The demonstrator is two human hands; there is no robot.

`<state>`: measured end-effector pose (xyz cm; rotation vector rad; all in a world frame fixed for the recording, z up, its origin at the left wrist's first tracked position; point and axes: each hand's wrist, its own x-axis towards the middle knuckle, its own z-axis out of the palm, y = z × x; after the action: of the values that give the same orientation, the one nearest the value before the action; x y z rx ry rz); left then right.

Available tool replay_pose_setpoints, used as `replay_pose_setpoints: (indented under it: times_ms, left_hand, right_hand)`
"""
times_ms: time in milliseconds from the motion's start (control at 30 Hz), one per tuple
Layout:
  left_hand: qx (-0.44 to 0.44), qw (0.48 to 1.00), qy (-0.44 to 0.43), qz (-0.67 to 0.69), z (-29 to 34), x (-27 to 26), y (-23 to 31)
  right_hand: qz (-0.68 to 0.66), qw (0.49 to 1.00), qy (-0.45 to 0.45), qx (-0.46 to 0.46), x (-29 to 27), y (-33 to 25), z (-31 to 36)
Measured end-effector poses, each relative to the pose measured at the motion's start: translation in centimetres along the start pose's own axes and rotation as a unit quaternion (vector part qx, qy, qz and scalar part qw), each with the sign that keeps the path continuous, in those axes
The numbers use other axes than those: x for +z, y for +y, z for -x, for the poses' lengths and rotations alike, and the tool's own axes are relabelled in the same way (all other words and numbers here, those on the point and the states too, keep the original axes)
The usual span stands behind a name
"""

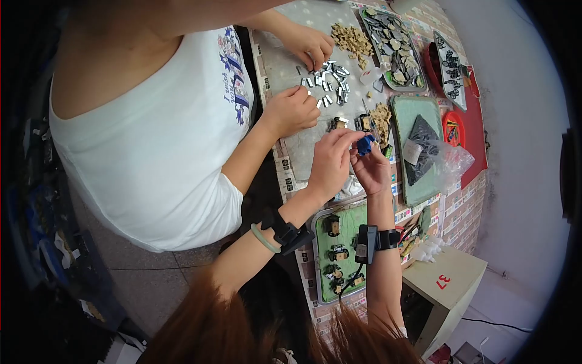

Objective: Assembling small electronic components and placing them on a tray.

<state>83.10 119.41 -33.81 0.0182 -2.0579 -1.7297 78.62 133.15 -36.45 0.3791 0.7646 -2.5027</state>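
Note:
A small blue plastic part (365,144) is held up between my two hands, above the worktable. My left hand (331,162) pinches it from the left with thumb and forefinger. From the right, the fingers of my right hand (372,172) close round the same part, palm turned up. Just beyond my hands are small black-and-tan assemblies (362,123) and a pile of tan pieces (382,119). Nearer to me, a tray lined with green (351,225) carries several similar black-and-tan assemblies. My right forearm covers part of that tray.
At my left a co-worker in a white shirt (145,139) handles small silver metal pieces (330,82). Farther back are tan pieces (353,41), a tray of flat dark parts (397,51), a red bowl (453,126) and a green board with a plastic bag (453,159). A cabinet (445,273) stands right.

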Motion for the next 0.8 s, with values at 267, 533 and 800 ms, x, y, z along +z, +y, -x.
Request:
replay_pose_setpoints:
  times_ms: [267, 533, 800]
  left_hand:
    - [-0.092, 0.996, 0.012, -0.001, 1.3, 1.0, -3.1]
    - [-0.026, 0.986, -0.060, -0.155, -3.8, 3.9, -4.5]
    - [-0.067, 0.953, -0.105, -0.276, -1.3, 3.1, -5.6]
  right_hand:
    - [0.064, 0.996, 0.058, -0.024, -0.9, -0.8, 1.1]
    - [0.054, 0.992, 0.103, -0.045, -1.8, -3.7, -0.1]
    - [0.046, 0.986, 0.159, -0.018, -2.4, -1.3, 1.1]
